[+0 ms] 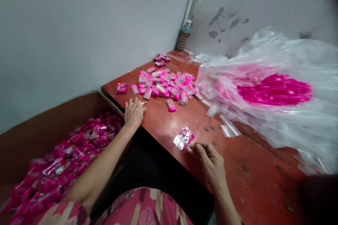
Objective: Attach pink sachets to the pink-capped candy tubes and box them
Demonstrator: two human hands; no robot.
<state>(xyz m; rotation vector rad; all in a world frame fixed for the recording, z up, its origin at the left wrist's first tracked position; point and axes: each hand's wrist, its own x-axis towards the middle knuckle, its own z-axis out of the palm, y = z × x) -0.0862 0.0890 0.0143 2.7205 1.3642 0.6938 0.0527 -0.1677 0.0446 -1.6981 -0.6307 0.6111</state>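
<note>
My left hand (134,114) lies at the left edge of the red table, fingers stretched out. A small white scrap (143,103) shows beside its thumb. Near the front edge, my right hand (210,160) has thumb and fingertips pinched at the lower corner of a shiny pink-and-clear packet (184,138). Beyond both hands is a heap of small clear containers with pink caps (165,83), filled with tiny pale beads or pellets. A single such container (171,105) lies in front of the heap. One flat pink packet (121,88) rests above my left hand.
A cardboard box (66,107) full of pink packets (76,147) stands left of the table (253,172). At right, a big clear plastic bag (285,123) holds bright pink pieces (274,89). Empty clear tubes (229,126) lie beside it. A bottle (184,35) stands in the back corner.
</note>
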